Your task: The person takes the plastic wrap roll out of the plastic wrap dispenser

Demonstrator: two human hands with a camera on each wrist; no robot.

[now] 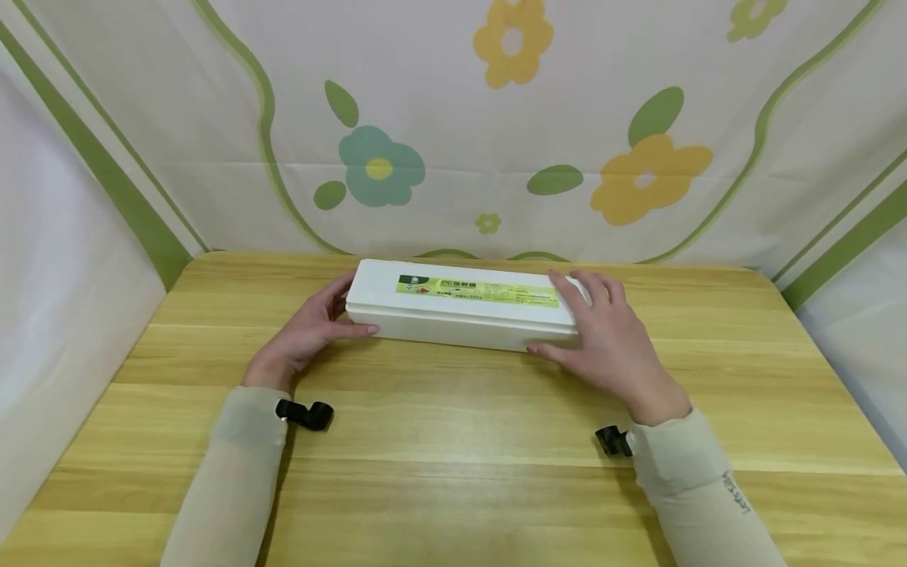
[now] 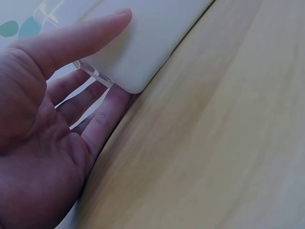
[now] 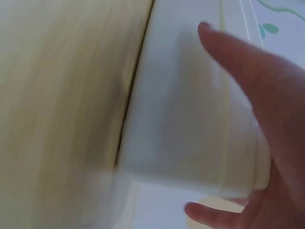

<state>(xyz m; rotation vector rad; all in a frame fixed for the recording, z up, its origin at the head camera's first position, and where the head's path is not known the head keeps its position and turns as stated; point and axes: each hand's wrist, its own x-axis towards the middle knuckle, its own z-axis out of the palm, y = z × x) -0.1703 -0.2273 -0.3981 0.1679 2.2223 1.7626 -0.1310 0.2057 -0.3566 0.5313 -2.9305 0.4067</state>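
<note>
I hold the white cling-film box [image 1: 460, 305] near the tabletop's [image 1: 453, 465] far edge — left hand [image 1: 312, 327] and right hand [image 1: 616, 339] around its ends, though blur hides how firmly the right presses. It's probably light, stiff and slick, so those ends suit gripping.

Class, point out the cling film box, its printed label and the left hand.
Cling film box [image 1: 460, 331], head view: front wall.
Printed label [image 1: 478, 291], head view: central part.
Left hand [image 1: 306, 332], head view: middle of hand.

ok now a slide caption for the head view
Left hand and right hand at opposite ends of a white box with a green label, on a wooden table.
</note>
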